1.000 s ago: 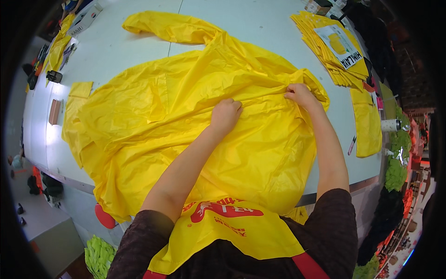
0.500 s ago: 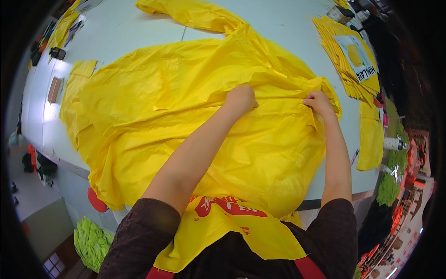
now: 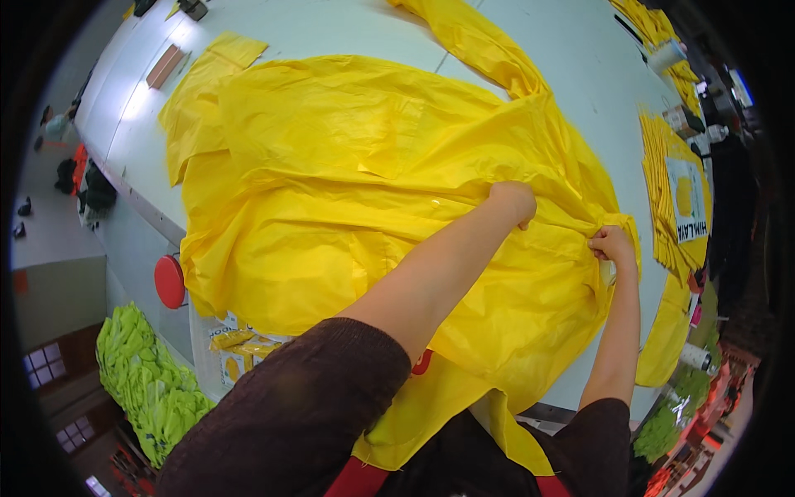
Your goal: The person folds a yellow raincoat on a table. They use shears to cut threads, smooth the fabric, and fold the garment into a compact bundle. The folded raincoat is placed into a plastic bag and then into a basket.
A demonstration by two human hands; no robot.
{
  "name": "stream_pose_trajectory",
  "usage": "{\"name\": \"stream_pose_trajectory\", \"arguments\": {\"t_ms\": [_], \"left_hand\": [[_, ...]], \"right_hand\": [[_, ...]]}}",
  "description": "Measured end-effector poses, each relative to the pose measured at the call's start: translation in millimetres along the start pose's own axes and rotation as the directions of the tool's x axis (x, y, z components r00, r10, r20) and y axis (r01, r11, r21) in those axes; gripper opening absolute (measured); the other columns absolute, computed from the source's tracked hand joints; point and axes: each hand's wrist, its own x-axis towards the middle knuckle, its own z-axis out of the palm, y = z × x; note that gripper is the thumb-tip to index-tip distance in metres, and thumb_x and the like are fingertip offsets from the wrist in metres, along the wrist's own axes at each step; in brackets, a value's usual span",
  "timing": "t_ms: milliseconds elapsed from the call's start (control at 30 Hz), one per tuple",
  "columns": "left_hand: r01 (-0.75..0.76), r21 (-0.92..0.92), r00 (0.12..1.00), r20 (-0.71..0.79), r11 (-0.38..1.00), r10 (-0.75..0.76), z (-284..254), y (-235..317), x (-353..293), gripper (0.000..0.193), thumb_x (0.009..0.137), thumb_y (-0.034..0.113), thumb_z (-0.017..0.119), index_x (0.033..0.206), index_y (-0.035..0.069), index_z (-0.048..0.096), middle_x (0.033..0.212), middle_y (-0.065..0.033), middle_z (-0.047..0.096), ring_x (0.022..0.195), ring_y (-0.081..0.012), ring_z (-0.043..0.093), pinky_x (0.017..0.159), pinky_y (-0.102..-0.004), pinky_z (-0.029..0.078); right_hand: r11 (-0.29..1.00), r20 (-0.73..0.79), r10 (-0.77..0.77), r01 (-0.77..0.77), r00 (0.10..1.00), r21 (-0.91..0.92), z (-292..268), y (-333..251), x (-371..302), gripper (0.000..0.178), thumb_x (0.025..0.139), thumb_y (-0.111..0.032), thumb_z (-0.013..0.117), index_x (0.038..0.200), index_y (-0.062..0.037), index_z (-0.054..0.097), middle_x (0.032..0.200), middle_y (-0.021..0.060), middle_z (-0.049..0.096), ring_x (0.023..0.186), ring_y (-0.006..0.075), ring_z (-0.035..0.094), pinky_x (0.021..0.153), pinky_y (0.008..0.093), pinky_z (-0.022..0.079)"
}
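Note:
A large yellow raincoat (image 3: 331,157) lies spread and wrinkled, a sleeve (image 3: 480,41) stretching toward the far side. My left hand (image 3: 515,204) is closed on a fold of it, right of the middle, with the fingertips partly turned under. Farther right, my right hand (image 3: 613,244) pinches the fabric by the gathered end of the coat. A small pale patch shows just below those fingers. Between my hands the cloth runs in creases. The coat's near part hangs toward my body, over a yellow apron (image 3: 414,414) with red straps.
The pale table (image 3: 580,50) bears a stack of yellow folded pouches (image 3: 675,190) at the right and a brown block (image 3: 165,66) at the far left. A red round stool (image 3: 170,282) and a lime-green heap (image 3: 145,381) are at the near left. Packaged yellow items (image 3: 244,348) sit under the coat's edge.
The view has turned, so coat, table and hands sit farther right in it. Both hands stay closed on the coat. More of the lime-green heap and the packaged items shows.

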Motion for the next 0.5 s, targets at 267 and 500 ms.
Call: {"name": "stream_pose_trajectory", "arguments": {"t_ms": [267,500], "left_hand": [[-0.374,-0.102,0.832,-0.477,0.922,0.284,56.1,-77.7,-59.7,0.019,0.073,0.024,0.062,0.086,0.011,0.063,0.083,-0.0109,0.064,0.079,-0.0305,0.061,0.068,-0.0422,0.048],[-0.336,0.188,0.622,-0.691,0.923,0.368,25.4,-254.4,-169.3,0.017,0.076,0.022,0.063,0.078,0.006,0.06,0.078,-0.0096,0.062,0.075,-0.0277,0.06,0.066,-0.0381,0.047]], "right_hand": [[0.863,-0.287,-0.498,0.436,0.818,-0.256,105.9,-188.3,-66.2,0.014,0.08,-0.013,0.051,0.086,-0.0035,0.059,0.086,0.0168,0.061,0.081,0.0352,0.058,0.071,0.0429,0.047],[0.622,-0.287,-0.738,0.781,0.611,0.061,166.1,-267.4,-64.3,0.016,0.082,-0.016,0.056,0.091,-0.0035,0.061,0.086,0.0169,0.061,0.082,0.0341,0.056,0.072,0.0389,0.046]]}}
